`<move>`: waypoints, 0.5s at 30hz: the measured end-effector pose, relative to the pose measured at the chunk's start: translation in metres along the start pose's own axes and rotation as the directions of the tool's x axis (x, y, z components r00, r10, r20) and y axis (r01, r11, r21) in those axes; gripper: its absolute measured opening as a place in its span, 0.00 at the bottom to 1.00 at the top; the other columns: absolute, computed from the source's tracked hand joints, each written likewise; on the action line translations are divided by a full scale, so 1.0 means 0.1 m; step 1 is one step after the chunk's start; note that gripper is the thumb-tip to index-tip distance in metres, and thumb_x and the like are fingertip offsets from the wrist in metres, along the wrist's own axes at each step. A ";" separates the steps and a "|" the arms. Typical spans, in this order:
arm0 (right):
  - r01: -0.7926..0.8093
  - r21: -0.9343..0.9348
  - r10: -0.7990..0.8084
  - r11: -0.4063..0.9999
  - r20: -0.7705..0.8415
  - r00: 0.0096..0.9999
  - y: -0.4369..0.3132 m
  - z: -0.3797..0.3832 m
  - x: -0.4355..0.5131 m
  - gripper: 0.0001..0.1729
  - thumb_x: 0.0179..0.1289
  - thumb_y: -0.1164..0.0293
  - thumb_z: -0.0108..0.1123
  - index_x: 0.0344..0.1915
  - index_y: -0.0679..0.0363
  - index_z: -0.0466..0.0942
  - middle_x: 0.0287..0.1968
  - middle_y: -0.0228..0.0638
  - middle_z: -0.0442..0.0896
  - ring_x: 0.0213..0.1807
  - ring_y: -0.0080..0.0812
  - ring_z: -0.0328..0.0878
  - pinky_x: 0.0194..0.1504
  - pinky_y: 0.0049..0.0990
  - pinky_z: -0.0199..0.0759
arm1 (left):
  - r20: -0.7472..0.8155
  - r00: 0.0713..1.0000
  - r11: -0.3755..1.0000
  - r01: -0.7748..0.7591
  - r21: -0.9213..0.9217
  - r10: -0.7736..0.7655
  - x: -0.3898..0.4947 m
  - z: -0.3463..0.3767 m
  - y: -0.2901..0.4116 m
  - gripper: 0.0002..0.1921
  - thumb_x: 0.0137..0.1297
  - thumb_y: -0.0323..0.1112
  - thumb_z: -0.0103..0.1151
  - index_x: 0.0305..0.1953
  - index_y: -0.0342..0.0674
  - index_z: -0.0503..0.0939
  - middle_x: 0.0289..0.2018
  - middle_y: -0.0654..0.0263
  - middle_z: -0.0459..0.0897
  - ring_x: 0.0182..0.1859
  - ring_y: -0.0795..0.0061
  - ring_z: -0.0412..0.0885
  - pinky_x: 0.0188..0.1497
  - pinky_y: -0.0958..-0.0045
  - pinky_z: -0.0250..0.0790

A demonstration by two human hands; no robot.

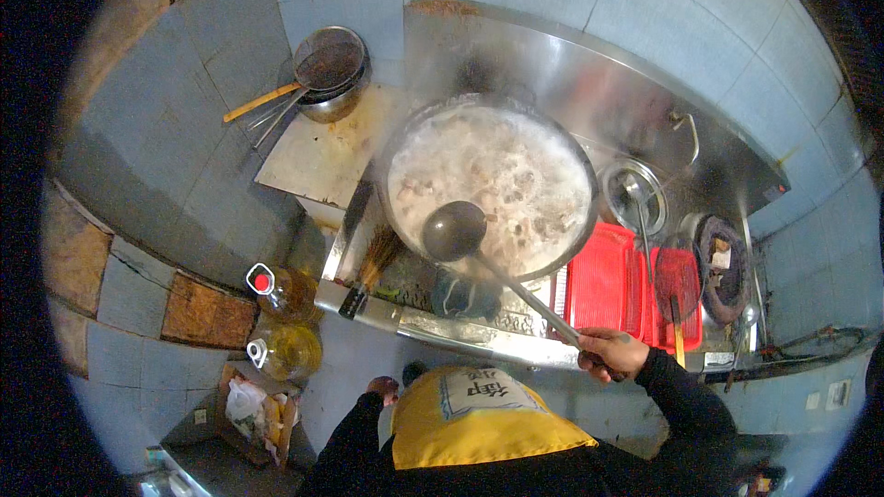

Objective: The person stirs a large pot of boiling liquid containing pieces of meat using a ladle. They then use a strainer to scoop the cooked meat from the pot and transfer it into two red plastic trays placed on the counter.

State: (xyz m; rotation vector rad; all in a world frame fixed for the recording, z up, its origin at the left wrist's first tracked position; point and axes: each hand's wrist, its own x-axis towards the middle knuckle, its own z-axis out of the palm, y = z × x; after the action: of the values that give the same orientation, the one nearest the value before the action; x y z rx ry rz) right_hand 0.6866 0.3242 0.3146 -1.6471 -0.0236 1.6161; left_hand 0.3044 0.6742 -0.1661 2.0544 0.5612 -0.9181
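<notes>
My right hand [613,353] grips the end of a long metal handle. At its far end is the dark round bowl of a ladle [454,231], over the near left part of a large wok [587,183]. Cloudy, foaming broth [497,159] fills the wok, with small pale pieces in it and steam rising. Whether the ladle's bowl touches the broth I cannot tell. My left hand [384,390] is low at the left side of my yellow apron [476,438], away from the stove; its fingers are mostly hidden.
Right of the wok are red plastic baskets [604,283], a wood-handled mesh skimmer [677,290], a metal basin [659,203] with a ladle, and a tap [693,138]. A bamboo brush [376,259] lies left; strainers [330,65] sit behind. Oil jugs [286,352] stand lower left.
</notes>
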 end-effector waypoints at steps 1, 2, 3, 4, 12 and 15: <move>-0.021 -0.105 0.017 0.994 -0.031 0.999 -0.01 -0.03 0.08 0.17 0.76 0.57 0.41 0.51 0.57 0.67 0.23 0.27 0.69 0.15 0.19 0.63 0.14 0.21 0.59 | -0.043 0.995 0.978 -0.084 0.191 0.094 -0.02 0.02 -0.03 0.09 0.48 0.38 0.61 0.19 0.40 0.80 0.19 0.57 0.80 0.27 0.57 0.81 0.30 0.57 0.72; -0.010 -0.196 0.006 0.980 -0.022 1.000 -0.02 -0.06 0.16 0.18 0.76 0.56 0.40 0.50 0.58 0.67 0.22 0.27 0.69 0.15 0.19 0.63 0.14 0.21 0.59 | -0.056 0.985 0.931 -0.135 0.339 0.164 -0.03 0.04 -0.05 0.09 0.49 0.39 0.60 0.21 0.40 0.81 0.19 0.57 0.81 0.28 0.57 0.81 0.31 0.58 0.72; 0.004 -0.422 -0.057 0.906 -0.112 0.992 -0.04 -0.08 0.24 0.22 0.75 0.51 0.41 0.49 0.58 0.69 0.20 0.27 0.68 0.15 0.19 0.63 0.13 0.22 0.59 | -0.063 0.971 0.852 -0.172 0.494 0.232 -0.05 0.06 -0.06 0.09 0.50 0.39 0.60 0.23 0.40 0.81 0.20 0.57 0.81 0.28 0.57 0.81 0.32 0.58 0.73; -0.049 -0.444 -0.013 0.895 -0.136 0.991 -0.09 -0.14 0.30 0.24 0.74 0.49 0.43 0.50 0.58 0.70 0.22 0.27 0.69 0.15 0.20 0.64 0.13 0.24 0.60 | -0.103 0.952 0.836 -0.198 0.512 0.288 -0.06 0.08 -0.05 0.09 0.51 0.39 0.59 0.25 0.41 0.82 0.21 0.57 0.81 0.29 0.56 0.81 0.33 0.58 0.73; -0.155 -0.690 0.007 0.707 -0.212 0.977 -0.53 -0.27 0.48 0.30 0.70 0.39 0.39 0.30 0.55 0.67 0.14 0.26 0.64 0.11 0.23 0.64 0.11 0.27 0.60 | -0.070 0.990 0.918 -0.089 0.386 0.126 -0.11 0.14 0.02 0.08 0.54 0.38 0.59 0.28 0.42 0.82 0.23 0.57 0.81 0.28 0.55 0.80 0.33 0.57 0.71; -0.183 -0.625 0.038 0.759 -0.238 0.971 -0.60 -0.19 0.48 0.29 0.70 0.39 0.41 0.32 0.54 0.69 0.14 0.25 0.64 0.11 0.23 0.62 0.10 0.26 0.57 | -0.084 0.983 0.890 -0.110 0.442 0.163 -0.14 0.14 0.05 0.08 0.54 0.38 0.60 0.23 0.42 0.80 0.22 0.58 0.81 0.28 0.56 0.80 0.32 0.57 0.71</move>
State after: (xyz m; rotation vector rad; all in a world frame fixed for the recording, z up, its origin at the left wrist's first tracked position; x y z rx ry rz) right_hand 0.7413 0.3801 0.3042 -2.3853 -0.4277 1.6047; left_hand 0.2931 0.6591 -0.1583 2.5305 0.2786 -0.9003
